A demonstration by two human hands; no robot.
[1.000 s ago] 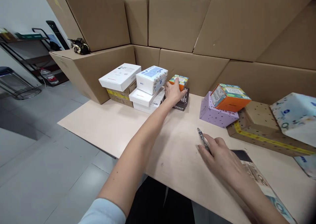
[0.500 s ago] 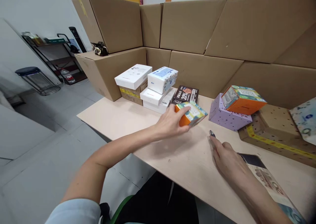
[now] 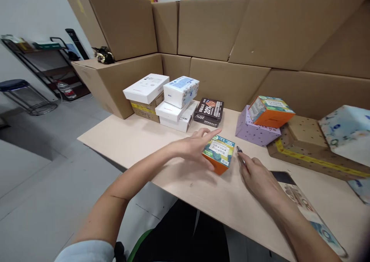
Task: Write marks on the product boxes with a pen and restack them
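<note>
A small orange box [image 3: 219, 154] with a green, yellow and blue printed top, lettered "Binking", rests on the table in front of me. My left hand [image 3: 195, 148] is at its left side, fingers spread, the thumb low by its near face; whether any finger still touches the box I cannot tell. My right hand [image 3: 257, 175] is closed round a slim, pen-like object [image 3: 240, 154] with a shiny metal end, which points toward the right side of the orange box. Most of that object is hidden in the fist.
White boxes [image 3: 146, 88], a tissue pack [image 3: 180, 90] and a dark box [image 3: 209, 111] stand at the back left. Another orange box [image 3: 271, 111] sits on a purple box [image 3: 256, 129]. Right are a brown carton [image 3: 315, 154], another tissue pack [image 3: 347, 133] and a flat printed piece [image 3: 306, 208]. Cardboard [image 3: 214, 31] walls the back.
My left hand has brought the tilted orange box down onto the table nearer to me and spread its fingers. My right hand keeps its grip. The view has swung slightly right.
</note>
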